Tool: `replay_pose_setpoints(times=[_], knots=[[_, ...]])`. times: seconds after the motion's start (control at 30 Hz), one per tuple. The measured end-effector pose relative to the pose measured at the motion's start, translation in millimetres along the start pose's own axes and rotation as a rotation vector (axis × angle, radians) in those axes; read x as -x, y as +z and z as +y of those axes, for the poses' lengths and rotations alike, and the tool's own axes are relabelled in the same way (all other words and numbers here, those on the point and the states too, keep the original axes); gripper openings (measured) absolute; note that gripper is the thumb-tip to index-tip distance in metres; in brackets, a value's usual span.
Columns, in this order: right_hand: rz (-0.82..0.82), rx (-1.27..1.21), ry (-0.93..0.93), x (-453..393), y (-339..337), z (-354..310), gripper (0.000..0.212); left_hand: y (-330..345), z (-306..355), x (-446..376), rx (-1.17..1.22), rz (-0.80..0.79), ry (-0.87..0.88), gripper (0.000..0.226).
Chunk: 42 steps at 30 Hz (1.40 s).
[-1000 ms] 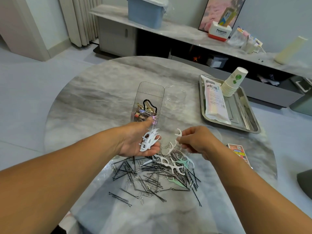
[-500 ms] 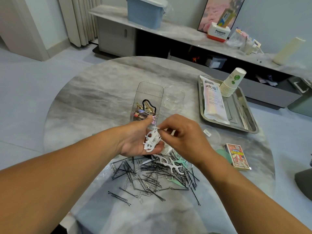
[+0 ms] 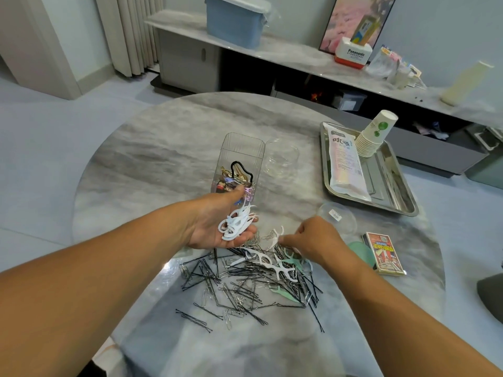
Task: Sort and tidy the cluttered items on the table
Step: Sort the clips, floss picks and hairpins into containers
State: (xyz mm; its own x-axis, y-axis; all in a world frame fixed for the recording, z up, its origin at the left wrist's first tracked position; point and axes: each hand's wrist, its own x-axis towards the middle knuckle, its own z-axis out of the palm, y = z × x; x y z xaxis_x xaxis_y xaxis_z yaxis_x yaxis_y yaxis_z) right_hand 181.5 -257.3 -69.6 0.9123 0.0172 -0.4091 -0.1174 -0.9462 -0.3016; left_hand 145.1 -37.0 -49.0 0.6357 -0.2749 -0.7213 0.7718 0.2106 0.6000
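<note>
Your left hand (image 3: 217, 224) was turned palm up above the far edge of the pile, fingers loosely cupped round a bunch of white floss picks (image 3: 237, 222) lying in the palm. Your right hand (image 3: 313, 239) was lowered to the pile just right of it, fingertips pinching one white floss pick (image 3: 276, 235) whose forked end stuck up toward your left hand. Under and in front of both hands lay the heap of black bobby pins (image 3: 245, 287) mixed with silver paper clips (image 3: 228, 321), more white picks (image 3: 272, 263) and a few mint-green picks (image 3: 285, 295). Just beyond your left fingertips stood a clear rectangular box (image 3: 242, 151) with hair clips in it, and beside that a clear round dish (image 3: 281, 159). Right of your right hand were a clear lid (image 3: 343, 216), a green lid (image 3: 362, 251) and a red card box (image 3: 383, 253). Farther off beyond your right hand, a steel tray (image 3: 394, 191) held a white packet (image 3: 344, 164) and stacked paper cups (image 3: 374, 136). All sat on the marble table (image 3: 163, 148).
</note>
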Motion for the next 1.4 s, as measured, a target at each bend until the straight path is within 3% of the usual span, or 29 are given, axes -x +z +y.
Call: replay_pose_setpoints(times=[0.1,0.23,0.4,0.73,0.93,1.0,1.07,1.17,1.23,1.4], knots=[[0.068,-0.027,0.029,-6.0,10.7,-8.2,0.049,1.1,0.2,0.1,-0.007,0.008,-0.003,0.074],[0.043,-0.093,-0.001,-8.6,20.4,-22.2,0.023,1.2,-0.3,-1.4,-0.009,0.014,-0.004,0.074],[0.037,0.050,-0.094,-11.8,23.0,-23.8,0.004,0.3,-2.0,-4.6,-0.017,0.017,-0.014,0.074],[0.037,0.301,-0.210,-6.8,30.5,-24.3,0.012,2.0,-1.7,-3.9,0.011,0.012,-0.010,0.074],[0.030,0.171,-0.129,-4.8,25.0,-24.6,0.019,0.6,0.2,-4.2,-0.003,0.034,-0.005,0.081],[0.018,0.187,-0.138,-6.3,25.7,-25.6,0.012,-0.1,-0.2,-4.0,-0.005,0.038,-0.007,0.081],[0.028,0.233,-0.160,-6.8,26.6,-26.4,0.003,0.6,-0.5,-3.2,-0.014,0.045,-0.010,0.077],[0.047,0.368,-0.240,-6.4,29.7,-27.1,0.015,0.7,-0.6,-1.7,-0.020,0.051,-0.010,0.075],[0.057,0.423,-0.275,-3.8,30.2,-27.1,0.012,-0.5,-0.6,-1.8,-0.031,0.053,-0.010,0.074],[0.025,0.217,-0.229,-3.8,16.7,-21.8,0.017,-2.5,0.1,-1.8,-0.031,0.052,-0.012,0.075]])
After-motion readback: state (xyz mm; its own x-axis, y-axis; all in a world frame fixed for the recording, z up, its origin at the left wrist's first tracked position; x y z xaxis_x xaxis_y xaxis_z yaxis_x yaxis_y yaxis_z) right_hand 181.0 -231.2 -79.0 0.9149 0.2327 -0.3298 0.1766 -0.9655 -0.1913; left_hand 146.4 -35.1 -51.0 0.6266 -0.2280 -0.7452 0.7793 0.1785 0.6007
